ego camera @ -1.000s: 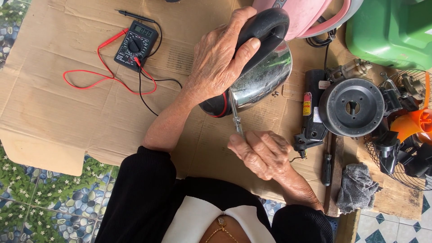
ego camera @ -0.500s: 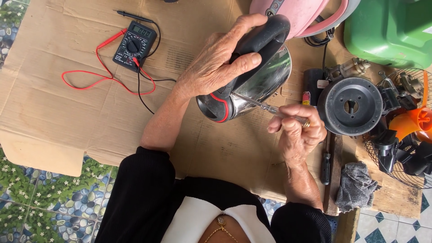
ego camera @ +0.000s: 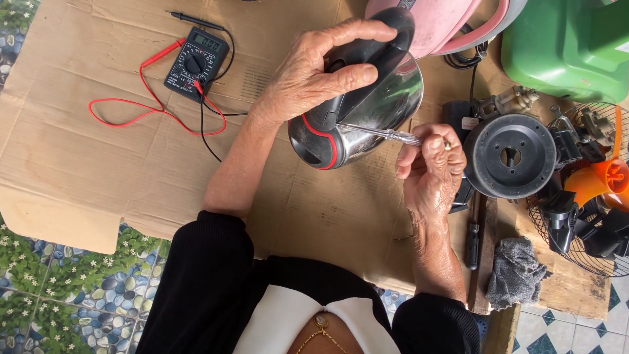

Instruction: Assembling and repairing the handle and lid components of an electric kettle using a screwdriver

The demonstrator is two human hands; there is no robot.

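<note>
Seen from above my own lap: my left hand [ego camera: 314,69] wraps over the black handle of a steel electric kettle [ego camera: 367,108], fingers curled across the top and thumb pressed along the side, holding the kettle tipped on its side above the flattened cardboard sheet [ego camera: 98,164] that covers the work surface. The kettle's black base with its red ring faces toward me, its shiny body pointing away.

My right hand [ego camera: 429,170] pinches the clear handle of a slim screwdriver [ego camera: 383,132] between thumb and bent fingers, the remaining fingers folded into the palm. The metal shaft runs left from my grip and its tip meets the kettle where handle joins base; whether it sits in a screw head I cannot tell from this angle.

At upper left on the cardboard lies a black digital multimeter [ego camera: 195,62], its red lead [ego camera: 124,111] looping out across the sheet and a black probe [ego camera: 190,19] resting above it, well apart from both hands. Just beside my right hand sits a round black motor housing [ego camera: 510,156] with 1 central hole. Past it are a wire fan guard [ego camera: 576,223] and an orange fan blade [ego camera: 606,180]. A grey rag [ego camera: 514,272] and a dark-handled tool [ego camera: 472,242] lie near my right forearm. A pink appliance [ego camera: 452,23] and a green casing [ego camera: 570,46] crowd the top edge
</note>
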